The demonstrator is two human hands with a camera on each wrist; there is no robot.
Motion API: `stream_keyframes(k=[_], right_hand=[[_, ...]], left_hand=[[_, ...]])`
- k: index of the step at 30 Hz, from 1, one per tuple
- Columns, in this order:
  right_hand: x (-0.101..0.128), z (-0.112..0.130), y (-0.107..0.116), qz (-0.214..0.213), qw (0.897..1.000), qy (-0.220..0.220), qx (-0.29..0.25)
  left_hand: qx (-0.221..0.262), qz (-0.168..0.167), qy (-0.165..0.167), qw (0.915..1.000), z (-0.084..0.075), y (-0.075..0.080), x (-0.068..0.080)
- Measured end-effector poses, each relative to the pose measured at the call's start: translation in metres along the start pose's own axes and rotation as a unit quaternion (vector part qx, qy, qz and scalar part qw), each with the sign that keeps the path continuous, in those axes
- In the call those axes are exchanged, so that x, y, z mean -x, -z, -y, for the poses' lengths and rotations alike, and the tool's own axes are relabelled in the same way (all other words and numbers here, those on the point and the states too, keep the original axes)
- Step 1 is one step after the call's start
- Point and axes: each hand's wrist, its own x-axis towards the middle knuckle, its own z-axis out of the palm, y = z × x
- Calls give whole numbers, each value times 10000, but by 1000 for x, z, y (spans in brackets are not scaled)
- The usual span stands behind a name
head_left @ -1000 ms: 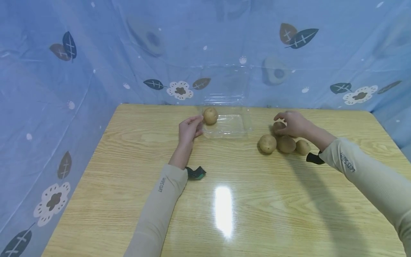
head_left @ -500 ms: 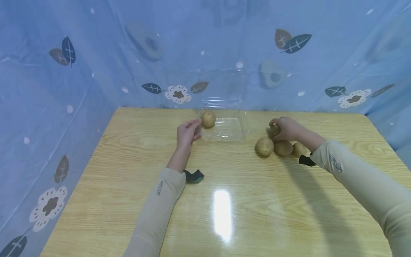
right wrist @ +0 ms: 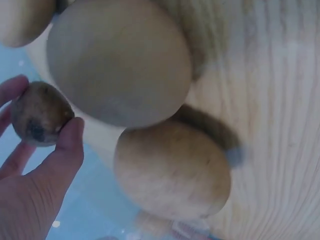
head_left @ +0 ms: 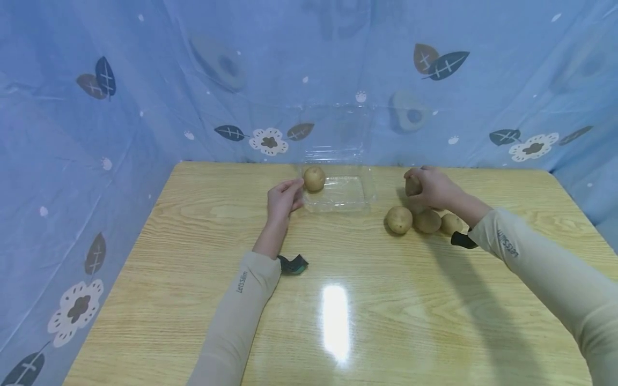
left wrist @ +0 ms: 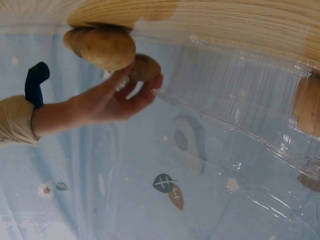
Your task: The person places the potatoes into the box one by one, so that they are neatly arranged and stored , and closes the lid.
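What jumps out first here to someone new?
The right hand holding a small potato lifted above three potatoes grouped on the wooden table. Centre back, a clear plastic clamshell box stands open with one potato inside, the left hand at its edge.

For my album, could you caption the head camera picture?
Right hand lifts a small potato from a pile of three potatoes; left hand steadies a clear box.

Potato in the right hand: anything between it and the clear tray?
Nothing visible. The right hand holds the small potato above the table, right of the clear tray; bare wood lies between. One potato in the tray sits at its far-left corner, by the left hand.
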Motion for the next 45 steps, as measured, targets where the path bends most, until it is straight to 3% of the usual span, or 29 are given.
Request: stream_keyframes(k=[12,25,31,45], right_hand=[[-15,22,8,-737,9971,73,-199],[-58,71,-23,-1578,9823,318,-958],[-75,86,-40,-1426,9817,394,-1199],[-94,98,-61,-780,9919,293,-961]], left_hand=[[-33,-99,-48,9999,1,1,0],[-174,-63,-65,9998,-2,-2,1],[-154,-162,-27,9997,-3,-2,1],[-176,-101,-93,9998,-3,-1,0]])
